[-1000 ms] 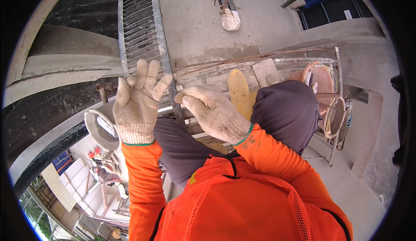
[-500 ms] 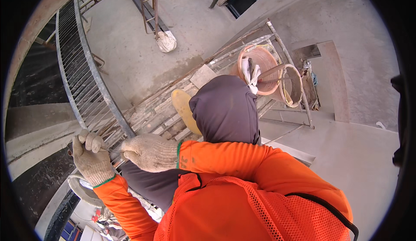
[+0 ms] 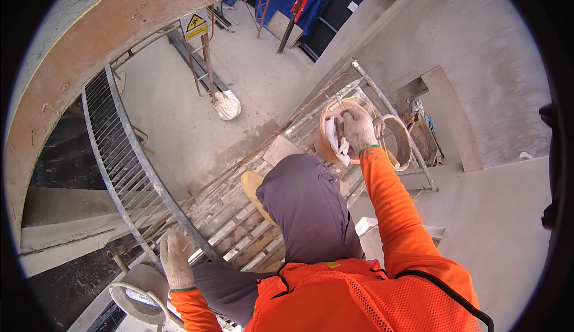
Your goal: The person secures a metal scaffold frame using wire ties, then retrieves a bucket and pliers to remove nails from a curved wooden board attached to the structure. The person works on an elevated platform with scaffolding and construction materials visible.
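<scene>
My right hand (image 3: pixel 359 130), in a knitted glove, reaches into an orange-pink bucket (image 3: pixel 327 147). Its fingers are curled beside a bunched white cloth (image 3: pixel 342 153); what they grip is hidden. At lower left my gloved left hand (image 3: pixel 175 261) is raised with fingers stretched up and nothing visible in it. It is beside the lower end of a curved grey metal railing (image 3: pixel 146 170) with many bars. Below that hand is a pale bucket (image 3: pixel 143 290), its round mouth showing.
I crouch on a plank platform (image 3: pixel 233 212), a yellow boot (image 3: pixel 254 188) on the boards. A second pale bucket (image 3: pixel 402 153) stands beside the orange-pink one, near a scaffold frame (image 3: pixel 391 117). Beyond the platform lies a concrete floor (image 3: pixel 257 75) with a warning sign (image 3: pixel 195 26).
My right hand has left the left hand and swung right and away into the orange-pink bucket. My left hand has lowered slightly, its fingers now straighter. The view has shifted.
</scene>
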{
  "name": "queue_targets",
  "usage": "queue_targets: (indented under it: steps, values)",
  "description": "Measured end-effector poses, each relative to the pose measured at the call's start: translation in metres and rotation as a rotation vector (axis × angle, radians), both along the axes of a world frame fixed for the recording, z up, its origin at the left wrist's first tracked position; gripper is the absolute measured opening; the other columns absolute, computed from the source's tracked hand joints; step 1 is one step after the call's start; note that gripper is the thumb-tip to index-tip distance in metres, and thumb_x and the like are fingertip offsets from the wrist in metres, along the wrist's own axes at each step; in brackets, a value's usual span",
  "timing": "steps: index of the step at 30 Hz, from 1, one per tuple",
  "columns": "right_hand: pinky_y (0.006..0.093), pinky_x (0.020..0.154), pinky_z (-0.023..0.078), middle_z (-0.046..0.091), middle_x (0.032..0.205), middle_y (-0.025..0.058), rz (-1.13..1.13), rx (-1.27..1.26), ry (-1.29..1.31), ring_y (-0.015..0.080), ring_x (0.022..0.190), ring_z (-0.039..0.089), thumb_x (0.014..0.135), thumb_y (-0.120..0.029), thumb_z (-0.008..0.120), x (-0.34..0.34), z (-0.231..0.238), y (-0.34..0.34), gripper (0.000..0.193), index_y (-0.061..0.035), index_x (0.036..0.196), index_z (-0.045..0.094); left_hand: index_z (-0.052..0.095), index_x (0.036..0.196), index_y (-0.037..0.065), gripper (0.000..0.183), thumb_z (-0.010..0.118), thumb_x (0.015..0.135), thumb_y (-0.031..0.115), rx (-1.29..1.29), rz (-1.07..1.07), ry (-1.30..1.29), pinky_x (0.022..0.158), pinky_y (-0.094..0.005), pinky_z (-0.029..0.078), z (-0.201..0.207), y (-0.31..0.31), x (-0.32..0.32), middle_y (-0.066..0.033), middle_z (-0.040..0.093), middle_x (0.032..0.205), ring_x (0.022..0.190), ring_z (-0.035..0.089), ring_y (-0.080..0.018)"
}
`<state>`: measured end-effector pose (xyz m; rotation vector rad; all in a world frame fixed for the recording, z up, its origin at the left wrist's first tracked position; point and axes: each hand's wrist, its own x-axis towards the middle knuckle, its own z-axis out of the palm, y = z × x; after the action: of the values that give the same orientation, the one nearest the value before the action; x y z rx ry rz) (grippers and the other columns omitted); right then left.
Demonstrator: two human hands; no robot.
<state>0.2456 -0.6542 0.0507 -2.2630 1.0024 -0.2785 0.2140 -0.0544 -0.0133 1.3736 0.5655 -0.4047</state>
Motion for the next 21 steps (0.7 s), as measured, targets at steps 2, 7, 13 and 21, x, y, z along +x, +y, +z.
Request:
queue_targets:
  steps: [2,7,13,21]
  values:
    - [0.0521,0.100,0.057,0.076,0.109,0.0307,-0.102,-0.028,0.216,0.0487,0.111,0.073,0.101,-0.024,0.055,-0.029,-0.060,-0.044,0.034,-0.0025,0.108,0.080,0.063,0.140,0.007,0.051,0.068,0.108,0.047,0.036,0.008,0.047,0.087,-0.0370,0.057,-0.018,0.003,-0.014,-0.0080,0.070,0.122,0.107,0.070,-0.0212]
    - [0.0480,0.089,0.061,0.079,0.101,0.0241,-0.016,-0.219,0.465,0.0388,0.095,0.078,0.103,-0.029,0.059,-0.052,-0.114,-0.080,0.036,-0.0028,0.119,0.078,0.067,0.127,0.010,0.039,0.067,0.108,0.043,0.151,0.000,0.160,0.073,-0.0316,0.057,-0.051,0.012,-0.040,-0.0042,0.070,0.111,0.094,0.069,-0.0166]
    - [0.0523,0.108,0.055,0.071,0.133,0.0277,0.014,-0.433,0.454,0.0447,0.125,0.069,0.102,-0.032,0.061,-0.036,-0.075,-0.083,0.041,-0.0057,0.130,0.074,0.067,0.118,0.010,0.030,0.069,0.107,0.039,0.104,-0.017,0.179,0.066,-0.0275,0.055,-0.073,0.020,-0.063,-0.0015,0.068,0.102,0.086,0.068,-0.0137]
    - [0.0527,0.109,0.055,0.063,0.145,0.0215,0.227,-0.676,0.616,0.0451,0.134,0.063,0.094,-0.018,0.069,0.035,-0.098,-0.150,0.049,-0.0090,0.142,0.065,0.068,0.112,0.005,0.024,0.070,0.105,0.028,0.117,-0.010,0.285,0.065,-0.0249,0.053,-0.080,0.015,-0.071,-0.0013,0.067,0.092,0.079,0.064,-0.0105]
